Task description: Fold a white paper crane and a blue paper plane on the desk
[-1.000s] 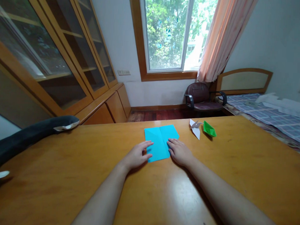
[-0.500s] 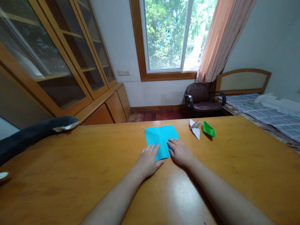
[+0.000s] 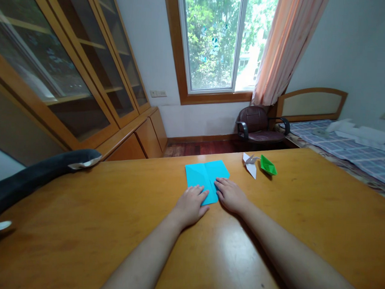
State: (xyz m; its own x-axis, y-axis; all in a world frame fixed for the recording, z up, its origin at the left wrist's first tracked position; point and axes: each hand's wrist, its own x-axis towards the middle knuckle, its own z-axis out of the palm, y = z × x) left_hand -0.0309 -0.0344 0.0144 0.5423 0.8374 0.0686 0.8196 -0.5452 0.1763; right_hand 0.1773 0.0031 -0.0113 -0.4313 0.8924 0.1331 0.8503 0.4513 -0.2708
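A sheet of blue paper lies on the wooden table, with a crease running down its middle. My left hand rests palm down on its near left part, fingers stretched out and lying flat. On the right side of the paper lies my right hand, also palm down, its fingers extended over the edge. Parts of the sheet's near and right edges are hidden under the hands. Beyond my right hand stand a folded white paper crane and a green paper boat, close beside each other.
The wooden table spans the foreground. A dark curved chair arm with worn covering juts in at the left. Past the far edge are a maroon office chair, a bed and a glass-door cabinet.
My left hand has slid slightly right across the blue paper, and the paper's left half now lies flatter. My right hand has stayed in place.
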